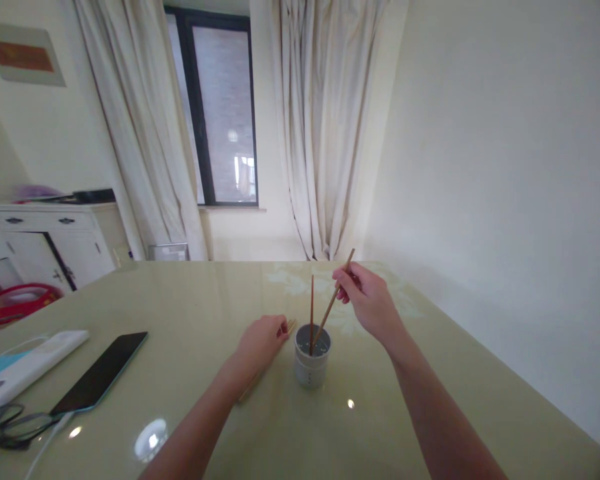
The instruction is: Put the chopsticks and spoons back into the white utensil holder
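Note:
A small white cup-shaped holder (311, 363) stands on the pale green glossy table (190, 300). One brown chopstick (311, 312) leans upright inside it. My right hand (367, 300) pinches a second chopstick (330, 308) near its top, its lower end inside the holder. My left hand (261, 340) rests on the table just left of the holder, fingers curled around a bundle of chopsticks (291, 325) lying flat under it.
A black phone (100, 372) lies at the left of the table, beside a white case (27, 367), glasses (10, 427) and a cable. Curtains, a window and a white cabinet (50, 243) stand beyond the far edge. A plain wall runs along the right.

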`<state>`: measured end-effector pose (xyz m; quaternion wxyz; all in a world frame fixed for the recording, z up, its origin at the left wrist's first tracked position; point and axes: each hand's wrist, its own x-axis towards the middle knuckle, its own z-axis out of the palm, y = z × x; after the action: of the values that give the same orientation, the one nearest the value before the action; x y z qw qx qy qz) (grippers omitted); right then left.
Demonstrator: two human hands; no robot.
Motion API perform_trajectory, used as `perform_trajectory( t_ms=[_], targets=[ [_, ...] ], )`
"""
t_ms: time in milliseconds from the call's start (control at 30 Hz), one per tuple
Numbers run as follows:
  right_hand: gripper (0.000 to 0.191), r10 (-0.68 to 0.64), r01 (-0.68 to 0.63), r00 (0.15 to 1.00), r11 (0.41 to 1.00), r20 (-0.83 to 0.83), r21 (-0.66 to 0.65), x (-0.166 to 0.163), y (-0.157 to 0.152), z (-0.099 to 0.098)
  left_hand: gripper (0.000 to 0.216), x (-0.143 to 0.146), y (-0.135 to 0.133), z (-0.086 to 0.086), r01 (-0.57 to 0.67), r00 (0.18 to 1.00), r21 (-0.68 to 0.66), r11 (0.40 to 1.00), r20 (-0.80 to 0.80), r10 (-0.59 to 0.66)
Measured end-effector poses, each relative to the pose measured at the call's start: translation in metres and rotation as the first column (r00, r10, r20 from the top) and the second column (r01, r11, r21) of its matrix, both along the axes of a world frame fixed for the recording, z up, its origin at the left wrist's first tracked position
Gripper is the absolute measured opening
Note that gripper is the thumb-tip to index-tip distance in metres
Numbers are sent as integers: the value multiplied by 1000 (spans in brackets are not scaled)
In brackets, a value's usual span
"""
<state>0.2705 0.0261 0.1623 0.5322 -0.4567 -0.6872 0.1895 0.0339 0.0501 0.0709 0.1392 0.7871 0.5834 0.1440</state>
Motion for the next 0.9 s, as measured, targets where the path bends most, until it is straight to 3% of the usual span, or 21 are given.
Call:
perform_trajectory(
  t_ms=[100,233,433,633,800,900],
  targets=[
    [21,34,-22,992,995,119,-100,-3,12,-13,14,2,2,-18,-30,990,-10,1000,-135,28],
    [11,34,-4,987,982,156,-189,-10,25,-31,15,2,4,-31,-61,973,-16,998,-224,56],
    [33,34,45,948,970,315,-238,-17,31,-46,17,4,2,-27,-128,955,-60,990,-278,107],
    [30,24,53,944,973,328,-223,-14,32,-45,21,9,-6,-25,-95,955,-79,992,-288,68],
    [25,-69,108,963,984,259,-139,-6,30,-36,13,4,-3,-14,-131,979,-23,991,-160,126],
    [27,-121,130,975,991,185,-38,-10,21,-26,16,-6,-2,13,-112,988,0,994,109,111]
  ],
)
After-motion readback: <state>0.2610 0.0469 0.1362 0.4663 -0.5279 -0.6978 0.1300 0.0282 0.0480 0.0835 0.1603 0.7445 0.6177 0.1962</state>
